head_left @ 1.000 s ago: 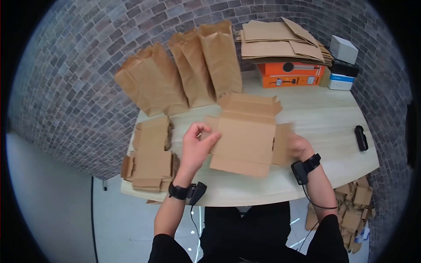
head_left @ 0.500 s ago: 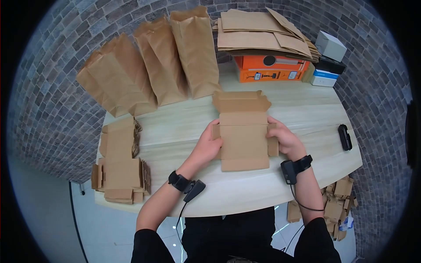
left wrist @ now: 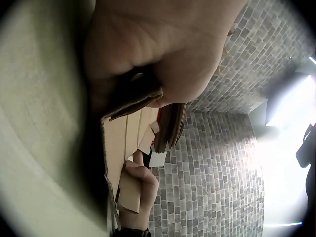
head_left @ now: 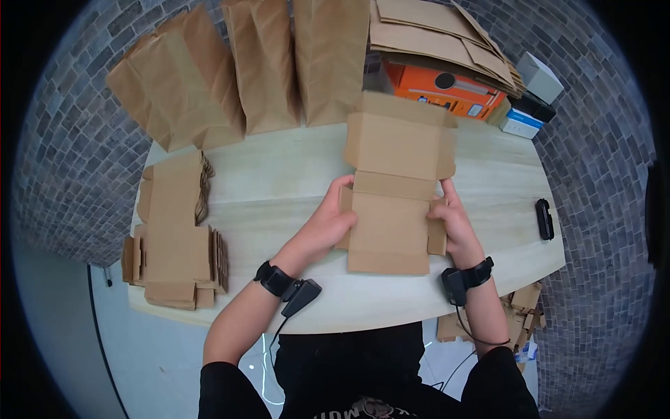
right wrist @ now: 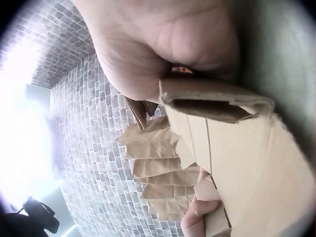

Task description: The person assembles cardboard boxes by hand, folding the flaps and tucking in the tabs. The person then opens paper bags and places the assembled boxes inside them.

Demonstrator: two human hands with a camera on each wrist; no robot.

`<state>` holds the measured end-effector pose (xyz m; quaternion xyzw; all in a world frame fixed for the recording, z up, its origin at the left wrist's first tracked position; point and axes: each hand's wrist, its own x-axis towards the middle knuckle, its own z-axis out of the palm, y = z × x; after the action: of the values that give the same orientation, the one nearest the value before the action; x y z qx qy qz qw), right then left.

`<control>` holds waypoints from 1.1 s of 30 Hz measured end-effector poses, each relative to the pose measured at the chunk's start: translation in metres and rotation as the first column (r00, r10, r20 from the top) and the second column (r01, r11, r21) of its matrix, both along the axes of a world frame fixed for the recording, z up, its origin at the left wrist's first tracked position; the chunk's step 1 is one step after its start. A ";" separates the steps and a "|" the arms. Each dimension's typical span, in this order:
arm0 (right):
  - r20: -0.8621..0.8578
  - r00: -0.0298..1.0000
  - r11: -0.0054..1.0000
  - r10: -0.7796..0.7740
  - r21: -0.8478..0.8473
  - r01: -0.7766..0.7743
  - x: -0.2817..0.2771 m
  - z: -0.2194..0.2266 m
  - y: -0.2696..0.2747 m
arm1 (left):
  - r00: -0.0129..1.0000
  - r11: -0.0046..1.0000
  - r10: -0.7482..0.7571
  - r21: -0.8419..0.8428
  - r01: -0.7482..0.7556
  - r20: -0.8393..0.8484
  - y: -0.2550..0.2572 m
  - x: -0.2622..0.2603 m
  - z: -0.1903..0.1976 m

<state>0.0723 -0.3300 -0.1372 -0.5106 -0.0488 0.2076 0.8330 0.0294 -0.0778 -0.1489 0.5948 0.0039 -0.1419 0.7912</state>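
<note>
Between both hands lies a partly folded cardboard box blank (head_left: pixel 388 223), its lid panel (head_left: pixel 399 136) spread out toward the back of the table. My left hand (head_left: pixel 326 222) pinches the left side flap (head_left: pixel 345 209), thumb on the inner face and fingers behind. On the other side my right hand (head_left: pixel 457 222) grips the right side flap (head_left: pixel 437 227) the same way. Both side flaps tilt up from the base panel. In the right wrist view the doubled cardboard edge (right wrist: pixel 212 108) shows right beneath the palm.
Several folded box blanks (head_left: pixel 178 244) are stacked on the table's left. Brown paper bags (head_left: pixel 269 70) stand at the back, beside flat cardboard sheets (head_left: pixel 433 42) on an orange box (head_left: pixel 447 87). A black object (head_left: pixel 544 219) lies at the right edge. More cardboard (head_left: pixel 520 314) is on the floor.
My right hand, blurred near the right flap earlier, now holds it. The lid panel has swung open toward the back and lies flatter. The head view has shifted.
</note>
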 end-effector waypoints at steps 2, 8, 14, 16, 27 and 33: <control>-0.015 1.000 0.997 0.003 -0.077 -0.004 0.007 -0.018 -0.009 | 0.999 1.000 -0.006 0.006 0.006 0.039 -0.001 -0.005 0.000; 0.027 0.989 0.990 -0.144 -0.001 0.144 0.006 -0.012 -0.003 | 0.988 0.995 0.086 0.028 -0.090 0.131 -0.001 -0.005 0.011; 0.304 0.926 0.882 -0.225 -0.341 0.326 0.010 -0.023 -0.004 | 0.984 0.995 0.063 0.070 -0.075 0.164 -0.004 -0.002 0.001; 0.393 0.908 0.799 -0.147 -0.493 0.343 0.006 -0.022 0.001 | 0.941 0.979 0.062 0.162 -0.121 0.332 -0.005 -0.001 -0.005; 0.575 0.817 0.819 0.045 -0.489 0.300 0.001 -0.007 0.001 | 0.896 0.934 -0.005 0.323 -0.155 0.444 -0.005 0.000 -0.003; 0.358 0.934 0.948 -0.002 -0.297 0.115 0.007 0.005 -0.009 | 0.965 0.992 0.038 0.106 -0.068 0.260 -0.002 -0.003 0.012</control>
<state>0.0793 -0.3392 -0.1320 -0.6662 -0.1486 0.0924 0.7249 0.0260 -0.0798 -0.1374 0.6520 -0.0751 -0.0417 0.7533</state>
